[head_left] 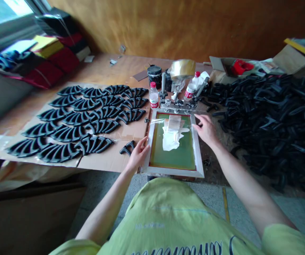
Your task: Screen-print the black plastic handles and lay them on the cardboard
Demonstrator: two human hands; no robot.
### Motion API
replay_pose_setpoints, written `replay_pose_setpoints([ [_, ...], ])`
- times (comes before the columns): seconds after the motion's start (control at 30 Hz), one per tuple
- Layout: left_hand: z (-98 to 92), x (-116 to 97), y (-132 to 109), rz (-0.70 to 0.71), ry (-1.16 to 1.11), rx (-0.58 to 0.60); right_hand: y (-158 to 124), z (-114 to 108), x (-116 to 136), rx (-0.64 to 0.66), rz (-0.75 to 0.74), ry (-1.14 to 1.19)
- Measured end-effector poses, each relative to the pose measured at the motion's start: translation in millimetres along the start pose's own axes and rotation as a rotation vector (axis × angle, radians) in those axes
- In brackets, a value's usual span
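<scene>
At the lower centre of the view, our grips are on the screen. The left hand (139, 154) lies against the left rail of an aluminium screen frame (199, 152), and we cannot tell whether it closes on it. The right hand (207, 130) sits at the frame's upper right corner, its fingers (196, 117) loosely apart and clamped on nothing.

Inside the frame, a pool of white ink (171, 139) lies on the green mesh (181, 159), with clear tape (157, 121) near the upper left corner. Hinge clamps (178, 103) stand along the top edge. We judge the step in hand to be work at the inked screen. Neither hand holds a tool, so the next move calls for one to come free.

Just beside the left hand, a black moulded piece (127, 148) lies on a cardboard sheet (109, 163), with rows of similar pieces (75, 120) to the left. A heap of black pieces (269, 120) fills the right. Beyond the frame, a plastic bottle (153, 95), a black tin (154, 75) and a tape roll (182, 69) stand on the bench (109, 69).
</scene>
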State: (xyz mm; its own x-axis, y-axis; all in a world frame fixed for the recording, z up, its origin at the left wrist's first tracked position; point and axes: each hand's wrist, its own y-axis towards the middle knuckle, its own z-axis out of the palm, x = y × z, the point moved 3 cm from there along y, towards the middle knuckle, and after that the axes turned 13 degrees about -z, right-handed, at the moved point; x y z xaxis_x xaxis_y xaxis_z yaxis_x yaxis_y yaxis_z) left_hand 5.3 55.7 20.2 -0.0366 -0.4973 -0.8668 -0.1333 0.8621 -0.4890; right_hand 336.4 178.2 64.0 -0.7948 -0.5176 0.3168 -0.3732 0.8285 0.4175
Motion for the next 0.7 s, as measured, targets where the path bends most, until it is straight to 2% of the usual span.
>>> replay_pose_setpoints([
  [0.07, 4.3, 21, 11, -0.054, 0.058, 0.004, 22, 7, 27, 0.025, -0.113, -0.029],
  [0.17, 4.9, 34, 22, -0.095, 0.178, -0.027, 34, 31, 68, 0.228, -0.203, -0.089],
  [0.23, 3.1, 38, 25, -0.109, 0.235, -0.039, 23, 43, 84, 0.371, -0.225, -0.094],
  [0.3, 1.6, 39, 26, -0.116, 0.265, -0.039, 1, 48, 92, 0.454, -0.295, -0.088],
  [0.4, 1.6, 41, 25, -0.118, 0.278, -0.039, -28, 40, 96, 0.499, -0.470, -0.035],
  [0.5, 3.3, 42, 24, -0.114, 0.241, -0.046, -33, 29, 94, 0.569, -0.580, 0.057],
  [0.57, 4.6, 41, 23, -0.112, 0.185, -0.051, -27, 28, 92, 0.570, -0.554, 0.067],
  [0.63, 5.6, 41, 22, -0.120, 0.115, -0.056, -24, 32, 92, 0.492, -0.481, 0.030],
  [0.7, 6.5, 42, 20, -0.136, 0.060, -0.051, -33, 38, 94, 0.408, -0.451, -0.013],
])
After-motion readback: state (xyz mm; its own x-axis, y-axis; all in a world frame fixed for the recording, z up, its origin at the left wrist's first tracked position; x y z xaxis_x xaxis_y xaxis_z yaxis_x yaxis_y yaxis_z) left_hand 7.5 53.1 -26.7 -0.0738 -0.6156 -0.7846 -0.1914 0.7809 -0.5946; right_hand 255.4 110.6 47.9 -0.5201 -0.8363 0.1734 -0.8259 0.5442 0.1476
